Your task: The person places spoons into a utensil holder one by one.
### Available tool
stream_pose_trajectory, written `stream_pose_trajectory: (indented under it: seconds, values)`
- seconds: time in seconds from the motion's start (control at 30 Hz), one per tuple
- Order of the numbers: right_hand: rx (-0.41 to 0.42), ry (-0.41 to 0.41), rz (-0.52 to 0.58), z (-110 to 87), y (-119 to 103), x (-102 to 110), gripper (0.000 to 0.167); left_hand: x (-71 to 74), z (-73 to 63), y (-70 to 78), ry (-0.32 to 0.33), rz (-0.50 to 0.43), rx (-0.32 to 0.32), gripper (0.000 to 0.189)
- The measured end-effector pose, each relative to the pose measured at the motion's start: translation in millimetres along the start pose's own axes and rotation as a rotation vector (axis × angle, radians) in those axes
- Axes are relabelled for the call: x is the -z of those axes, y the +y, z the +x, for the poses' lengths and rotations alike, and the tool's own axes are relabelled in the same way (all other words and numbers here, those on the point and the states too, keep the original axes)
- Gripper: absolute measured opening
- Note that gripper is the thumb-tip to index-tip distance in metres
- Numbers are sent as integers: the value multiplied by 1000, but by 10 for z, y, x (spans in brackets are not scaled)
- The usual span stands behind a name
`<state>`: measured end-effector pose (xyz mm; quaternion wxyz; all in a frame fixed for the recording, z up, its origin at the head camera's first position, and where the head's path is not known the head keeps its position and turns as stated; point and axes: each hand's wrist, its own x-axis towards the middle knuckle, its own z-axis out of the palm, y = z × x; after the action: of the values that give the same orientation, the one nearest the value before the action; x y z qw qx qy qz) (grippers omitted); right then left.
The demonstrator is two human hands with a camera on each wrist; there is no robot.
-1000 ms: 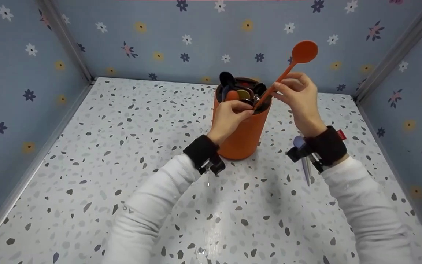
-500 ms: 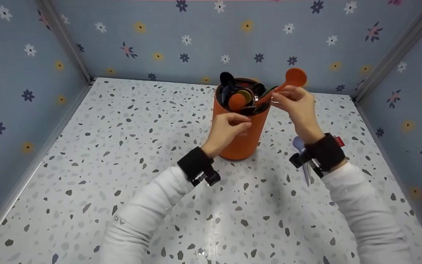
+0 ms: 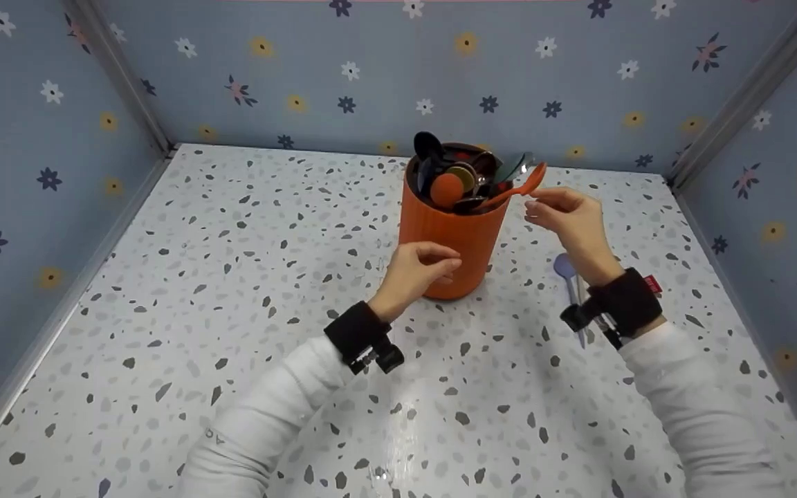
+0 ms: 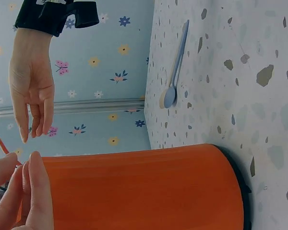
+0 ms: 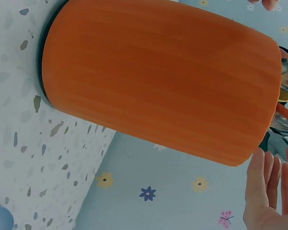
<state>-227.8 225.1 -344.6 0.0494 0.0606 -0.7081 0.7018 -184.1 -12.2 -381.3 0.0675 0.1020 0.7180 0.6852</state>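
Note:
An orange canister (image 3: 450,242) stands upright with several utensils inside, among them a black spoon (image 3: 428,145) and a round orange utensil head (image 3: 447,190). The orange spoon (image 3: 535,178) leans out over the right rim, its handle down in the canister. Just right of that spoon, my right hand (image 3: 568,225) hovers with loosely bent fingers and nothing in them; the right wrist view shows its fingers (image 5: 259,182) apart near the rim. My left hand (image 3: 416,273) floats before the canister wall, holding nothing, thumb and fingers relaxed.
On the speckled table (image 3: 232,277) right of the canister lies a purple spoon (image 3: 564,266), partly behind the right wrist strap. In the left wrist view a pale second utensil (image 4: 163,99) lies against it. Flowered panels (image 3: 301,69) enclose the back and sides.
The orange spoon has dropped into the canister and tipped over its right rim, and my right hand has let go of it. My left hand has moved down from the rim, away from the spoon.

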Motion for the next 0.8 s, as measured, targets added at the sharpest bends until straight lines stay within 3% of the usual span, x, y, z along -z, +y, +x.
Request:
stream_pose_trajectory:
  seconds: [0.2, 0.4, 0.63, 0.8]
  values:
    - [-51, -14, -59, -31, 152, 211, 21, 21, -57, -131, -10, -26, 28, 22]
    - [-136, -8, -174, -78, 382, 570, 13, 35, -115, -244, -14, -36, 55, 23]
    - [-238, 24, -141, -137, 691, 923, 8, 57, -149, -349, -17, -31, 111, 24]
    - [-296, 43, -270, -157, 872, 1018, 31, 51, -174, -398, -15, -54, 140, 24]
